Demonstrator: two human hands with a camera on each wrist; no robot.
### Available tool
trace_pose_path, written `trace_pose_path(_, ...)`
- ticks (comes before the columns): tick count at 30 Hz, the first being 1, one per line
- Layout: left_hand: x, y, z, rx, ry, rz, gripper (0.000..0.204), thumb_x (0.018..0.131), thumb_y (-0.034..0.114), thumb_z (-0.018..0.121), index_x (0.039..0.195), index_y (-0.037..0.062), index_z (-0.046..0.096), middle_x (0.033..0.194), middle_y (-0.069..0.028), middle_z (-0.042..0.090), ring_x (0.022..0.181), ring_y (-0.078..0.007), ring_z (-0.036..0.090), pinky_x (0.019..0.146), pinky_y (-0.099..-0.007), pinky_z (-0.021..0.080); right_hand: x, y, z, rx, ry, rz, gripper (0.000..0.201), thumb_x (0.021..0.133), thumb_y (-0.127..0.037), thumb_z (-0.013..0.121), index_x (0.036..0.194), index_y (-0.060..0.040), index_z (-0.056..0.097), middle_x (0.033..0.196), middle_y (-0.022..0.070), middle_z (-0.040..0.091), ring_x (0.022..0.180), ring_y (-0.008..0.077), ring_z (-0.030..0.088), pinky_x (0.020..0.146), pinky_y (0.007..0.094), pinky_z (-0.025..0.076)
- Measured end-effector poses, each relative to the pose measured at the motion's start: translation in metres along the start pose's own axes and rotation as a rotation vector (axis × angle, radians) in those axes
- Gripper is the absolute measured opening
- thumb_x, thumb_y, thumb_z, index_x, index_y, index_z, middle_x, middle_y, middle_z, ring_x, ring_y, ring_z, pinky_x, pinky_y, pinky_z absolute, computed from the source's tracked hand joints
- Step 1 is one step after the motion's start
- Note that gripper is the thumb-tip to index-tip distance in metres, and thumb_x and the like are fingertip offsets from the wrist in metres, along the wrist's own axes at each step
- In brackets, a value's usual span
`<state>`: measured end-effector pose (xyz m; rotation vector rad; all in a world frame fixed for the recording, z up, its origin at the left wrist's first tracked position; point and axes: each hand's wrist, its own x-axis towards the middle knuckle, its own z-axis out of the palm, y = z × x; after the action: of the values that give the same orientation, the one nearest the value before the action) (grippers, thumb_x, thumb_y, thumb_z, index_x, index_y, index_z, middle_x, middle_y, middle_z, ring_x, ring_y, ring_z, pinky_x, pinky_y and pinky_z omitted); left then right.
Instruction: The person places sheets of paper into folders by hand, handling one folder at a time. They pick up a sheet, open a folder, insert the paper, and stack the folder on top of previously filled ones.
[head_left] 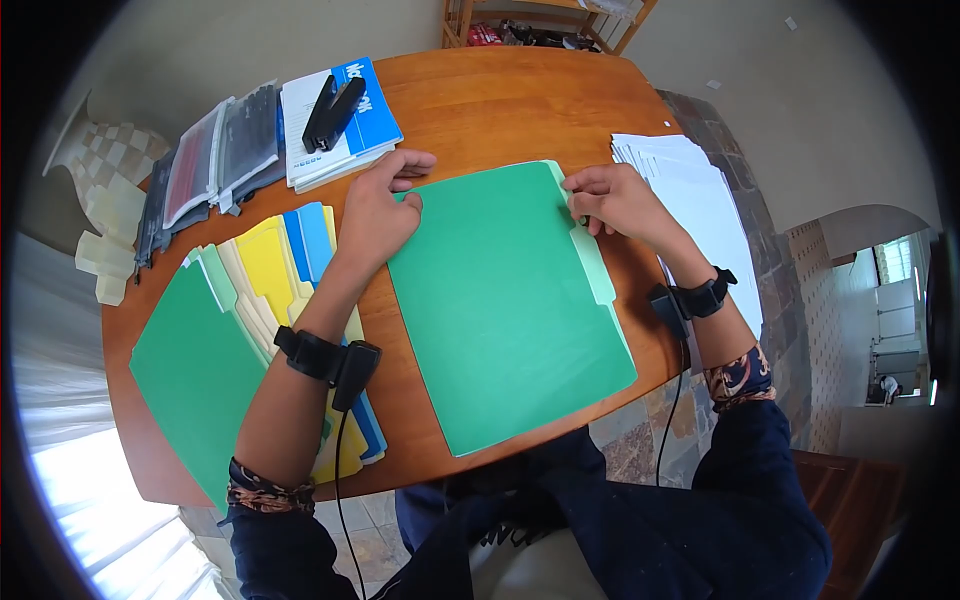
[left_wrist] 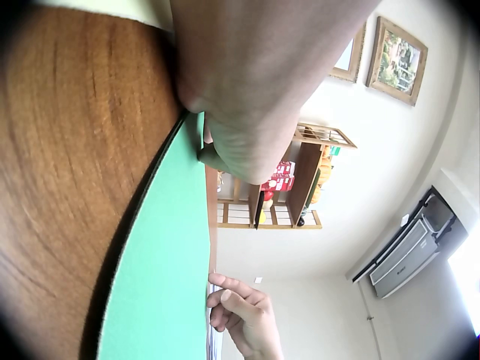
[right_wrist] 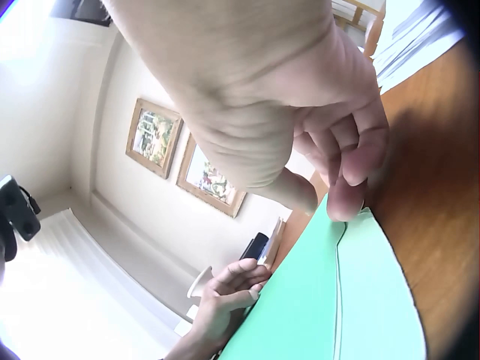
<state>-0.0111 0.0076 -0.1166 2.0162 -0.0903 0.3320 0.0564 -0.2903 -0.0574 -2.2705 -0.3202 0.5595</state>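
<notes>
A green folder (head_left: 505, 310) lies on the table, a paler green tabbed edge (head_left: 592, 262) showing along its right side. My left hand (head_left: 380, 210) rests at the folder's upper left corner, thumb on the green surface and fingers loosely bent beyond the edge. At the upper right edge is my right hand (head_left: 622, 205); in the right wrist view its fingertips (right_wrist: 346, 201) touch the folder (right_wrist: 289, 300) by the pale edge, fingers bent. Whether either hand pinches the sheet is hard to see.
Fanned folders (head_left: 262, 265) in several colours lie left. Behind them are zip pouches (head_left: 235, 140) and notebooks (head_left: 375, 105) with a black stapler (head_left: 333, 115) on top. White papers (head_left: 700, 215) lie right. The table's front edge runs near my body.
</notes>
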Motion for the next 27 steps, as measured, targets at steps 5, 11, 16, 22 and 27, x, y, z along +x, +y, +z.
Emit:
trace_pose_path(5, 0.001, 0.0, 0.0, 0.005, 0.001, -0.01, 0.043, 0.076, -0.013, 0.053, 0.115, 0.0013, 0.065, 0.112, -0.013, 0.07, 0.108, -0.0241, 0.067, 0.096, -0.0329, 0.051, -0.003, 0.002, -0.001, 0.224, -0.057, 0.086, 0.03, 0.091, -0.011, 0.061, 0.118, 0.0022, 0.064, 0.082, 0.0059, 0.069, 0.058, 0.0082, 0.06, 0.051, 0.0217, 0.046)
trace_pose_path(11, 0.0, 0.0, 0.0, 0.017, -0.008, -0.015, 0.043, 0.076, -0.013, 0.053, 0.115, 0.0014, 0.065, 0.113, -0.0131, 0.07, 0.109, -0.0239, 0.066, 0.097, -0.033, 0.05, -0.004, 0.01, -0.002, 0.541, -0.107, 0.124, 0.028, 0.093, -0.007, 0.056, 0.119, 0.0043, 0.062, 0.082, 0.0048, 0.068, 0.056, 0.0081, 0.058, 0.05, 0.0208, 0.045)
trace_pose_path(16, 0.0, 0.002, 0.0, 0.033, -0.013, -0.007, 0.043, 0.077, -0.014, 0.052, 0.115, 0.0014, 0.065, 0.114, -0.013, 0.07, 0.11, -0.0239, 0.066, 0.098, -0.0331, 0.05, 0.0, 0.025, -0.007, 0.745, -0.179, 0.127, 0.027, 0.096, -0.008, 0.055, 0.119, 0.0051, 0.06, 0.082, 0.0051, 0.068, 0.059, 0.0078, 0.059, 0.052, 0.0203, 0.048)
trace_pose_path(22, 0.0, 0.003, 0.001, 0.032, -0.013, -0.006, 0.043, 0.077, -0.014, 0.052, 0.115, 0.0012, 0.065, 0.114, -0.0131, 0.069, 0.109, -0.0245, 0.066, 0.097, -0.0333, 0.05, 0.004, 0.035, -0.007, 0.963, -0.274, 0.139, 0.026, 0.099, -0.011, 0.053, 0.116, 0.0052, 0.061, 0.082, 0.0037, 0.069, 0.061, 0.0058, 0.06, 0.054, 0.0179, 0.049)
trace_pose_path(27, 0.001, -0.001, 0.0, 0.042, -0.045, -0.019, 0.043, 0.079, -0.013, 0.054, 0.118, 0.0022, 0.063, 0.118, -0.0099, 0.068, 0.113, -0.0211, 0.064, 0.099, -0.0323, 0.048, 0.001, 0.033, -0.008, 0.984, -0.276, 0.146, 0.025, 0.099, -0.014, 0.053, 0.114, 0.0044, 0.063, 0.08, 0.0024, 0.068, 0.061, 0.0059, 0.06, 0.053, 0.0181, 0.048)
